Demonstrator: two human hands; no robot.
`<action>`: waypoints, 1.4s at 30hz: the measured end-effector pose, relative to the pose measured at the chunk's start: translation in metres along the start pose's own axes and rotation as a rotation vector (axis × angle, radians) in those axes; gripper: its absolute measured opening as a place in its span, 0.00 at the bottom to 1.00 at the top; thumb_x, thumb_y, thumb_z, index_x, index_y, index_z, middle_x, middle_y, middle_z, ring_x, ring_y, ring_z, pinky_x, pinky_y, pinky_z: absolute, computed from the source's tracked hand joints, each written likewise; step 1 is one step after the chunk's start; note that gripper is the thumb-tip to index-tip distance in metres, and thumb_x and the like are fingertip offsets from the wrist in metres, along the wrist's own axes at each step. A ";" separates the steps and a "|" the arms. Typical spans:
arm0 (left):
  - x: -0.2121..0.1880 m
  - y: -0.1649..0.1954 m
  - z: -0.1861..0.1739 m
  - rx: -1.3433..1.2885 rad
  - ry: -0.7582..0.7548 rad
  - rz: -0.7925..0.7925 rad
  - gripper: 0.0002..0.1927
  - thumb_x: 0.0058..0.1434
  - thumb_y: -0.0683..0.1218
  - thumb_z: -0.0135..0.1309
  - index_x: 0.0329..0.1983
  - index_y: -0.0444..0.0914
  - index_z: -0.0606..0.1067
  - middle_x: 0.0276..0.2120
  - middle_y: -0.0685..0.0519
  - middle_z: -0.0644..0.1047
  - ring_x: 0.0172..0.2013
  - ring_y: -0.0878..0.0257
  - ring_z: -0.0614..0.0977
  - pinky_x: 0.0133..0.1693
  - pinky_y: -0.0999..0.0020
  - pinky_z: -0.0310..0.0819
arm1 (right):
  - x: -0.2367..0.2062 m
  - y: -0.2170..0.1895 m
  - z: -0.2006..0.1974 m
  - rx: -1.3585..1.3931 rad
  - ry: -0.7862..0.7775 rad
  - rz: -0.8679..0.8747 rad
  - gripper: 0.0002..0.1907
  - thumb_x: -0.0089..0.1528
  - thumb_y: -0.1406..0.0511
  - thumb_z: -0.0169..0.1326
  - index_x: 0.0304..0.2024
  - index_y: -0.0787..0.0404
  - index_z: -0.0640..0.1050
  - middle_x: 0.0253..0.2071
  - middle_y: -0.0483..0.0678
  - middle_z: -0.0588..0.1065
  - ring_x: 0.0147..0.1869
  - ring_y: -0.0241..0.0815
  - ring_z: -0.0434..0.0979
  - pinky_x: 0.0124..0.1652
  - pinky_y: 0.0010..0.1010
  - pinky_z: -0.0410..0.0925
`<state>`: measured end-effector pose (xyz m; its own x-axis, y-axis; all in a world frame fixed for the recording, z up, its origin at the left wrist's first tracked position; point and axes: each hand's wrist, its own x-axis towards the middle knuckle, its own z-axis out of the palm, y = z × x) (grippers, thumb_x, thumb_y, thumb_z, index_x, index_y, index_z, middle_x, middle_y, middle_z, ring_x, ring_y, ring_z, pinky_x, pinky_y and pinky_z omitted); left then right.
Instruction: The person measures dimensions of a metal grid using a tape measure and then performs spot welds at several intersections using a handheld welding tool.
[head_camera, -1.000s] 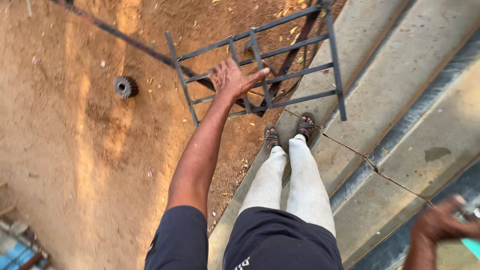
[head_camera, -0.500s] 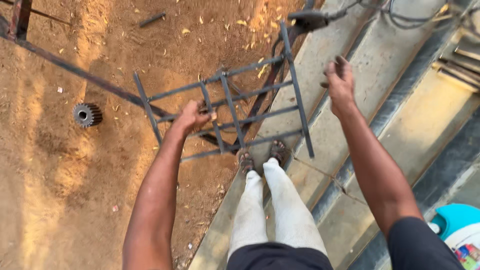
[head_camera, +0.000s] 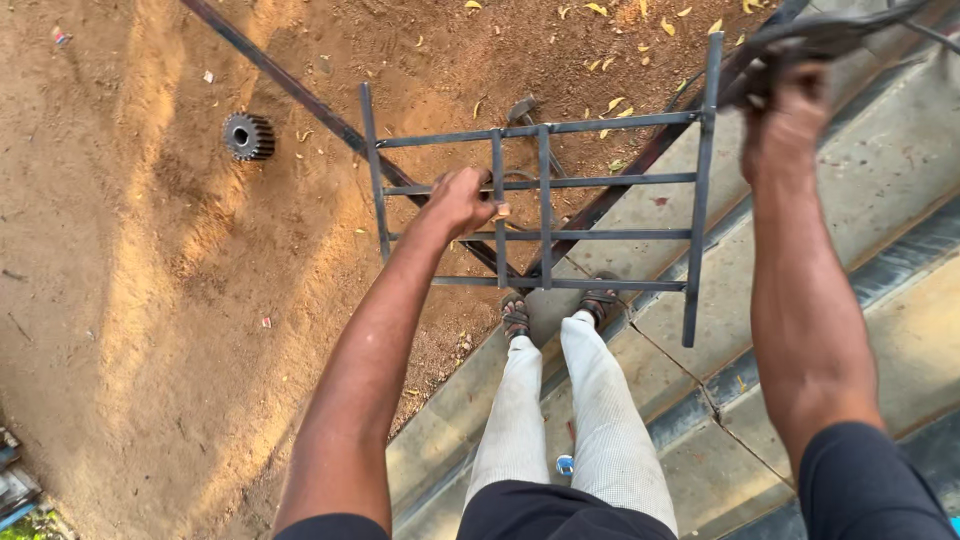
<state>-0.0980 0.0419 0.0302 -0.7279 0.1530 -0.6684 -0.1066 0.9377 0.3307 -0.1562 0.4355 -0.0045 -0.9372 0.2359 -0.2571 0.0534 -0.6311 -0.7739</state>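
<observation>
Left hand (head_camera: 462, 200) closed tight around a bar of the grey metal grid (head_camera: 620, 180), fingers (head_camera: 485, 210) curled over it near the two middle upright bars. Grid held up flat in the air above the sandy ground (head_camera: 150, 300) and the sandalled feet (head_camera: 555, 308). Right hand (head_camera: 785, 110) up at the grid's far right corner, fingers wrapped around dark cables (head_camera: 830, 35), just beside the side bar. Black gear (head_camera: 247, 136) lying on the sand, well apart.

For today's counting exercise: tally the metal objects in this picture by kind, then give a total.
Metal grille frame: 1
Gear wheel: 1
Long metal bar on the ground: 1
Hammer: 1
Total: 4
</observation>
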 end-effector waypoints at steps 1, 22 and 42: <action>0.001 0.000 0.001 -0.044 0.007 -0.004 0.26 0.53 0.57 0.70 0.49 0.37 0.80 0.40 0.38 0.82 0.45 0.46 0.84 0.50 0.50 0.75 | -0.008 -0.005 -0.007 0.041 0.057 -0.043 0.13 0.78 0.66 0.58 0.61 0.57 0.69 0.56 0.57 0.80 0.57 0.54 0.82 0.49 0.42 0.71; -0.004 0.003 0.001 0.050 0.006 0.060 0.13 0.54 0.48 0.67 0.39 0.44 0.76 0.40 0.53 0.79 0.47 0.58 0.80 0.61 0.49 0.61 | -0.498 0.121 0.058 -1.109 -0.052 -0.037 0.27 0.64 0.65 0.59 0.64 0.63 0.69 0.46 0.55 0.78 0.43 0.46 0.80 0.41 0.35 0.73; -0.029 0.015 0.002 0.070 0.208 -0.005 0.31 0.50 0.54 0.72 0.56 0.43 0.73 0.56 0.44 0.75 0.61 0.50 0.74 0.67 0.43 0.58 | -0.463 0.162 0.140 -1.443 -0.076 -0.375 0.26 0.61 0.64 0.66 0.61 0.62 0.76 0.47 0.56 0.80 0.46 0.52 0.83 0.43 0.40 0.75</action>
<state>-0.0775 0.0524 0.0536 -0.8523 0.0876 -0.5157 -0.0686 0.9586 0.2762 0.2379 0.1202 0.0702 -0.9860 0.1481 0.0761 0.0553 0.7223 -0.6894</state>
